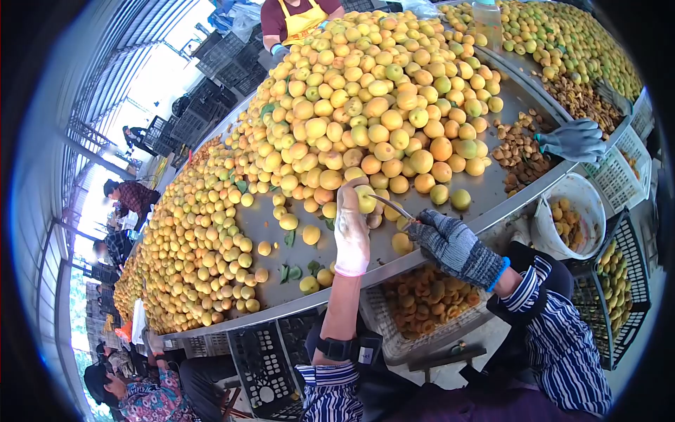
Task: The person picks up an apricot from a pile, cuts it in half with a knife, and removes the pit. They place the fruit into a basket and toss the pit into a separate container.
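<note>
My left hand (351, 228), in a pale thin glove, holds a yellow apricot (365, 199) up over the metal table's front edge. My right hand (450, 243), in a grey knit glove, grips a small knife (395, 207) whose curved blade reaches left and touches the apricot. Both hands are over the bare strip of the table (492, 193), just in front of a big heap of yellow-orange apricots (365, 105). Below my hands a white crate of halved apricots (422, 299) sits under the table edge.
A pile of pits (520, 151) lies right on the table, with another person's grey-gloved hand (576, 139) beside it. A white bucket (571, 211) and black crates (619, 281) hold fruit at right. Other people work along the left side and at the far end (299, 17).
</note>
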The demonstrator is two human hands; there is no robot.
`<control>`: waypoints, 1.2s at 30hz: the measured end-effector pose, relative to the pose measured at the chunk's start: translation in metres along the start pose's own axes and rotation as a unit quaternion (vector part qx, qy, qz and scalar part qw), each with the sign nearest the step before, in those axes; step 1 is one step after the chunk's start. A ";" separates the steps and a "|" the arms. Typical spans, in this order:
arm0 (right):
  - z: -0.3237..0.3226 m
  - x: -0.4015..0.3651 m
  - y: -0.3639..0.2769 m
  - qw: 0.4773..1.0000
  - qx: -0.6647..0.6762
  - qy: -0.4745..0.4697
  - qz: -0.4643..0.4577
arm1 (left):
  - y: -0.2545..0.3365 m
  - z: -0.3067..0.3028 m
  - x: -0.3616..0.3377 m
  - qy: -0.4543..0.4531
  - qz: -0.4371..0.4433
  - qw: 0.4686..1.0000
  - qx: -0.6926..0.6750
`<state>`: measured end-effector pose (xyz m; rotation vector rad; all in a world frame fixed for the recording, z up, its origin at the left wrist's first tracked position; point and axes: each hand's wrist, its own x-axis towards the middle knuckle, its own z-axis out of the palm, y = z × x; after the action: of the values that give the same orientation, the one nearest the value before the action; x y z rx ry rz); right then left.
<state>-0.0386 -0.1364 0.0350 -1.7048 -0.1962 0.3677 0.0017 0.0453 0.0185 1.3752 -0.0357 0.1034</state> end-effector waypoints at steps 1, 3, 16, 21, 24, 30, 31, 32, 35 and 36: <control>-0.001 0.000 0.000 1.000 -0.007 -0.001 0.002 | 0.000 0.001 0.000 0.002 0.002 1.000 0.014; -0.001 0.001 0.001 1.000 -0.014 -0.002 0.003 | 0.000 0.000 0.000 -0.002 0.009 1.000 0.028; -0.003 0.000 -0.004 0.999 -0.041 -0.010 0.034 | -0.007 -0.003 0.000 -0.016 0.073 0.987 0.142; 0.006 0.005 0.020 0.991 -0.116 0.024 -0.069 | -0.017 -0.004 0.000 -0.001 0.086 0.985 0.146; 0.012 0.008 0.021 0.993 -0.107 0.021 -0.053 | -0.039 -0.011 0.005 0.036 0.098 0.981 0.164; 0.023 0.015 0.056 0.951 -0.261 0.026 -0.161 | -0.034 0.006 0.006 0.103 -0.077 0.990 -0.061; 0.025 0.016 0.059 0.935 -0.295 0.042 -0.192 | -0.028 0.013 0.005 0.102 -0.079 0.990 -0.060; 0.028 0.017 0.058 0.938 -0.281 0.048 -0.197 | -0.022 0.022 0.002 0.141 -0.103 0.981 -0.088; 0.026 0.014 0.049 0.894 -0.406 0.005 -0.192 | -0.023 0.028 0.003 0.177 -0.125 0.968 -0.126; 0.027 0.014 0.050 0.893 -0.406 0.005 -0.192 | -0.024 0.027 0.004 0.174 -0.122 0.967 -0.137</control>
<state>-0.0390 -0.1150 -0.0198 -2.4202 -0.7513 -0.0467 0.0090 0.0140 0.0004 1.0595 0.3992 0.1278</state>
